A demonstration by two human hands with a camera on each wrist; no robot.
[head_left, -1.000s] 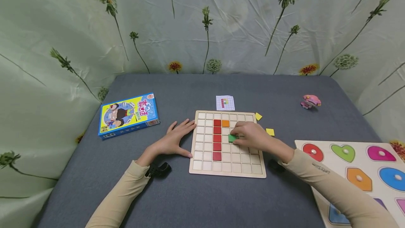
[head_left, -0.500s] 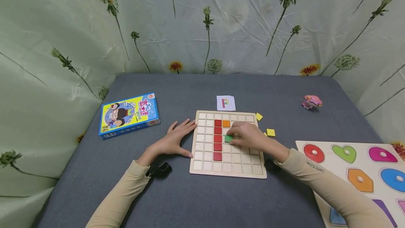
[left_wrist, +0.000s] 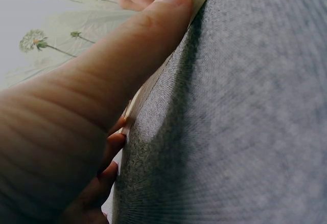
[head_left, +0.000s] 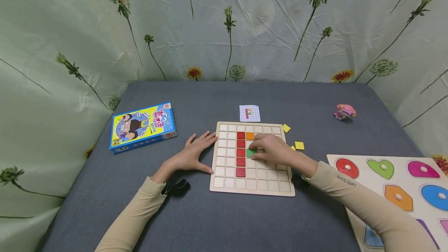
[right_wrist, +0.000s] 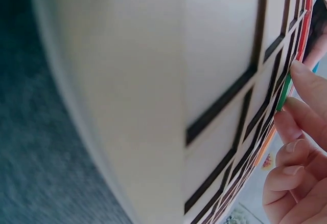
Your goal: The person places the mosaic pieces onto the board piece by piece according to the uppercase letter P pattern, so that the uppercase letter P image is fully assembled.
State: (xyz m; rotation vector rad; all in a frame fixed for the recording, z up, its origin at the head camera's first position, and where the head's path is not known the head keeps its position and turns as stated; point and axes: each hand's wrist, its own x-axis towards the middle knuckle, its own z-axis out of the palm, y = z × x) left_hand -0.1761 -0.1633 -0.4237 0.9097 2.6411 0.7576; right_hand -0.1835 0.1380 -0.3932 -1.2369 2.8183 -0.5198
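Note:
A wooden grid board [head_left: 252, 192] lies on the table with a column of red square tiles [head_left: 240, 152] and one orange tile [head_left: 250, 136] in its cells. My right hand [head_left: 274, 149] pinches a green square tile [head_left: 250, 153] between thumb and finger, right beside the red column. The right wrist view has the thumb and finger at the edges of the green tile [right_wrist: 284, 92], close over the grid. With fingers spread, my left hand [head_left: 190, 154] touches the board's left edge; its thumb [left_wrist: 153, 27] lies along that edge in the left wrist view.
A small printed pattern card [head_left: 249, 113] lies behind the board. Yellow tiles [head_left: 299, 146] are scattered off its right side. A blue and yellow box [head_left: 143, 127] is at left, a pink toy [head_left: 344, 111] at back right, and a shape puzzle board [head_left: 371, 178] at right, under the right forearm.
My right hand has slid the green tile leftward across the board, up to the red column. The left hand has stayed at the board's edge.

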